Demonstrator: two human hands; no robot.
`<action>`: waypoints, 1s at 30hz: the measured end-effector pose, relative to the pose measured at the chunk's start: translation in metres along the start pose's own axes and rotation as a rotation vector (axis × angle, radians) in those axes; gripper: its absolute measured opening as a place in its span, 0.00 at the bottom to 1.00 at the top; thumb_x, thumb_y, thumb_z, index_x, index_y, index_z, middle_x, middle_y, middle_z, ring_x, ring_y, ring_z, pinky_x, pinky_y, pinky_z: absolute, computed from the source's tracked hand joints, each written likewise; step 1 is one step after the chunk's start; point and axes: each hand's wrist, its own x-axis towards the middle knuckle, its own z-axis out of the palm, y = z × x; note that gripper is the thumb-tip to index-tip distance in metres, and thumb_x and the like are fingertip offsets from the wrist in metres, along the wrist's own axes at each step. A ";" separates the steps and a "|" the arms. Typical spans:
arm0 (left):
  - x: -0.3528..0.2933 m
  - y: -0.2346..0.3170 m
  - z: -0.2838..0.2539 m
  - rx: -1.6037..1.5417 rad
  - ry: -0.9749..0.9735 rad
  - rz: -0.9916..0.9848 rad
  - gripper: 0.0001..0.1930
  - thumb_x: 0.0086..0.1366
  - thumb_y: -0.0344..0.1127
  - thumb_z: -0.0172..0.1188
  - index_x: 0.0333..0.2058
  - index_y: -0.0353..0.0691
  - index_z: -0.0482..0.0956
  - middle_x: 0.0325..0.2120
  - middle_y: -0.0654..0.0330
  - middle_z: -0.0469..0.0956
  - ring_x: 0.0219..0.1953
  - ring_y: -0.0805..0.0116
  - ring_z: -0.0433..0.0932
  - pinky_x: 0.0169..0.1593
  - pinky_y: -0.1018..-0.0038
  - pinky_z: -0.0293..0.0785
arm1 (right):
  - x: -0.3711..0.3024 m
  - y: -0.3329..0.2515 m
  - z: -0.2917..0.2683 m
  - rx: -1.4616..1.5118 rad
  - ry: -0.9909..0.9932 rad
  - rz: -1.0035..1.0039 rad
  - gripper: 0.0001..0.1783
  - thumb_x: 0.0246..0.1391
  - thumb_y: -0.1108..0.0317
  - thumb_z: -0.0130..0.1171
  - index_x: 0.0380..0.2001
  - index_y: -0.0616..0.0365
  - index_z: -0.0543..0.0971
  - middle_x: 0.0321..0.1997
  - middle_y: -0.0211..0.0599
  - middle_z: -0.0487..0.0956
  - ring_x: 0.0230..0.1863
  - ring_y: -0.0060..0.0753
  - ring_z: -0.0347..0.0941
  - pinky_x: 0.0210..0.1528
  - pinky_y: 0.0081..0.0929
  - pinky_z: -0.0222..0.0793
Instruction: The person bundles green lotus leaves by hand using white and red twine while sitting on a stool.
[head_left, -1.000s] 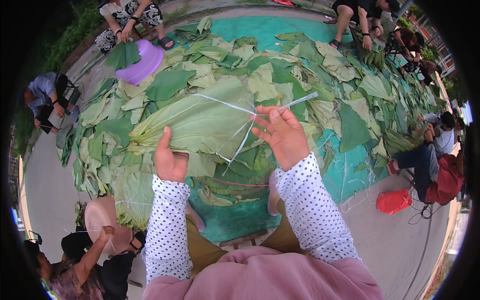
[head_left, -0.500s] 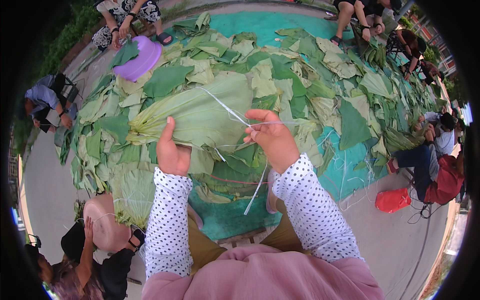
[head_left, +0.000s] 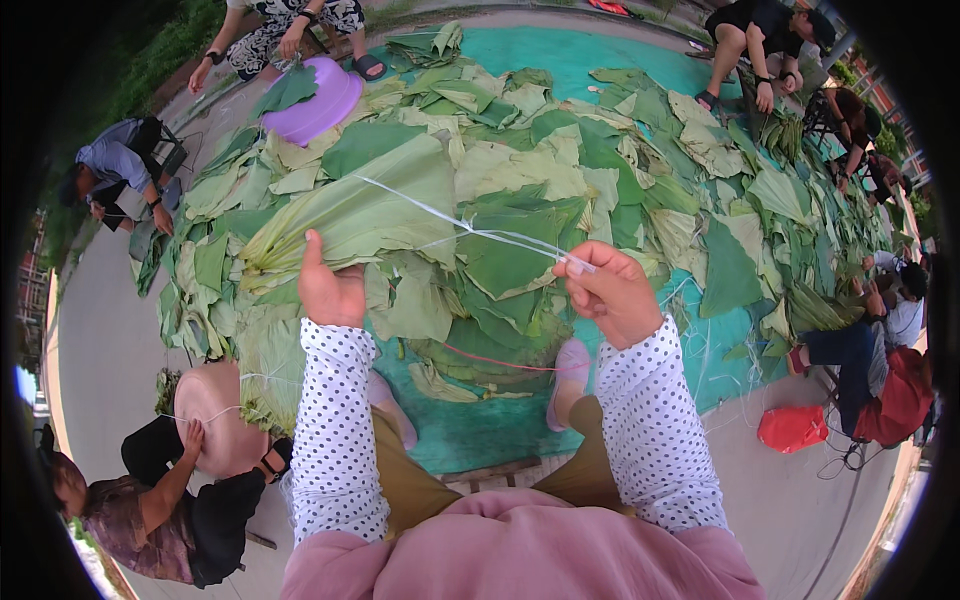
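Note:
A bundle of large green leaves (head_left: 390, 200), its gathered yellowish stems pointing left, is held up over the leaf pile. My left hand (head_left: 335, 290) grips its near edge, the thumb on top and the fingers mostly hidden beneath. White plastic string (head_left: 415, 207) runs around the bundle and crosses at its right edge. From that crossing, strands stretch tight to my right hand (head_left: 615, 298), which pinches them between thumb and fingers, apart from the leaves.
Loose leaves (head_left: 520, 165) cover the green tarp (head_left: 560, 60). A purple basin (head_left: 318, 105) stands far left, a pinkish basin (head_left: 220, 425) near left beside another tied leaf bundle (head_left: 270, 385). A red bag (head_left: 792, 428) lies at right. Several people sit around the pile.
My right hand has moved right and slightly down, drawing the string out taut from the bundle. The left hand and bundle shift slightly left in view.

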 end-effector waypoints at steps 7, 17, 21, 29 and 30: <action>0.012 0.024 -0.027 -0.024 0.201 0.092 0.20 0.70 0.39 0.50 0.57 0.37 0.65 0.52 0.54 0.71 0.52 0.55 0.71 0.55 0.55 0.70 | -0.013 -0.009 -0.037 0.615 0.170 -0.465 0.08 0.62 0.68 0.50 0.37 0.62 0.75 0.20 0.24 0.65 0.16 0.14 0.49 0.18 0.17 0.46; -0.015 0.004 -0.012 -0.005 0.010 -0.121 0.20 0.69 0.40 0.52 0.56 0.37 0.67 0.53 0.55 0.72 0.55 0.57 0.71 0.57 0.57 0.68 | 0.008 0.025 -0.050 -0.713 0.495 -0.428 0.18 0.60 0.70 0.53 0.53 0.59 0.72 0.38 0.31 0.77 0.34 0.21 0.71 0.36 0.17 0.68; -0.034 0.003 0.009 0.046 -0.111 -0.148 0.21 0.69 0.41 0.52 0.57 0.36 0.66 0.55 0.55 0.71 0.56 0.56 0.70 0.60 0.59 0.65 | 0.024 0.021 -0.003 -0.859 0.508 -0.636 0.21 0.57 0.68 0.58 0.54 0.60 0.73 0.47 0.34 0.76 0.39 0.22 0.72 0.42 0.20 0.68; -0.067 -0.020 0.034 0.071 -0.264 -0.315 0.21 0.70 0.40 0.52 0.57 0.36 0.66 0.54 0.55 0.71 0.55 0.59 0.71 0.60 0.61 0.66 | 0.059 0.048 0.061 -0.808 0.184 -0.312 0.12 0.57 0.68 0.59 0.42 0.61 0.76 0.36 0.29 0.76 0.32 0.17 0.67 0.37 0.18 0.67; -0.066 -0.018 0.033 0.099 -0.308 -0.326 0.21 0.69 0.39 0.52 0.57 0.35 0.65 0.54 0.55 0.71 0.55 0.60 0.71 0.59 0.62 0.66 | 0.066 0.050 0.062 -0.616 0.159 -0.313 0.10 0.57 0.68 0.59 0.40 0.61 0.76 0.34 0.28 0.75 0.32 0.19 0.68 0.38 0.19 0.67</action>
